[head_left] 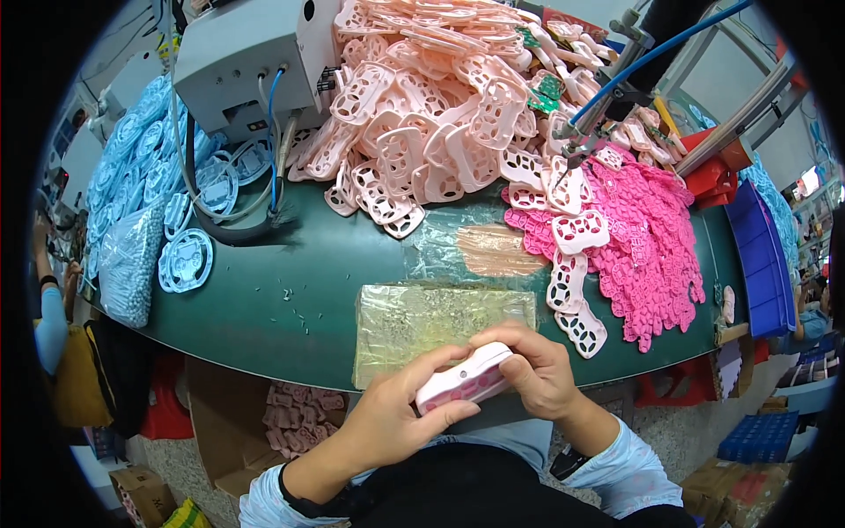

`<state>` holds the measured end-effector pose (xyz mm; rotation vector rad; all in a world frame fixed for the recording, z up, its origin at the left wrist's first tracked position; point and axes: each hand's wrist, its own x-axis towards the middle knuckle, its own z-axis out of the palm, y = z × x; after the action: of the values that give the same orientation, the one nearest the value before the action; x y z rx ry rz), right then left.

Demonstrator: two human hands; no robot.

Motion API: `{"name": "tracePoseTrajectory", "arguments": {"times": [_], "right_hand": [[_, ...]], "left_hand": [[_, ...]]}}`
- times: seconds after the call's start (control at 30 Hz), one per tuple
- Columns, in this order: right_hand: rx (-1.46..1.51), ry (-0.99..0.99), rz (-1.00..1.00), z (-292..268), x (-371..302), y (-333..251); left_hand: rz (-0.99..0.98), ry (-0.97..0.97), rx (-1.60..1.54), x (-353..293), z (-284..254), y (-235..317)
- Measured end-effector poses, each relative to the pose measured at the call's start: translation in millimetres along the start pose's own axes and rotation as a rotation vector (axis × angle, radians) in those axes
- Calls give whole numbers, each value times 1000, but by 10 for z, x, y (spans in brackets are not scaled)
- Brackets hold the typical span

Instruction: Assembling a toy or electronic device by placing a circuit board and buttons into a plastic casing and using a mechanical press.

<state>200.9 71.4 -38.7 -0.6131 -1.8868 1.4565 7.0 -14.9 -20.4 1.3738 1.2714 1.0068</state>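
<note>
A white plastic casing with pink button-like parts along its side [462,377] is held level between both my hands, above the table's near edge. My left hand [396,412] grips its left end, thumb along the lower side. Around the right end my right hand [539,371] is closed, with the thumb pressed on that end. Just beyond the hands lies a yellowish, tape-covered pad [440,319]. To its right, several pale frame pieces with oval holes [581,329] reach toward a heap of bright pink button sheets [647,255].
A tall heap of pale pink plastic shells [422,114] fills the table's back. At the left are a grey machine box [251,66] with hoses, blue round parts [187,260] and a bag of small pieces [130,264]. A blue bin [761,255] hangs at the right edge.
</note>
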Motion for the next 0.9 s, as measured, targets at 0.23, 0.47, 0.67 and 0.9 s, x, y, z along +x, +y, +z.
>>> {"name": "tracePoseTrajectory", "arguments": {"times": [0.23,0.47,0.67,0.9], "right_hand": [[170,76,14,135,-6,-33],[129,30,122,23,146,-224],[-519,-202,-562,-188,219,-271],[-494,-131,-286,-249,101,131]], "left_hand": [[42,124,73,-105,168,39],[207,189,123,14,47,-4],[-681,-402,-1136,155,-354,-65],[399,106,655,117,-291,-74]]}}
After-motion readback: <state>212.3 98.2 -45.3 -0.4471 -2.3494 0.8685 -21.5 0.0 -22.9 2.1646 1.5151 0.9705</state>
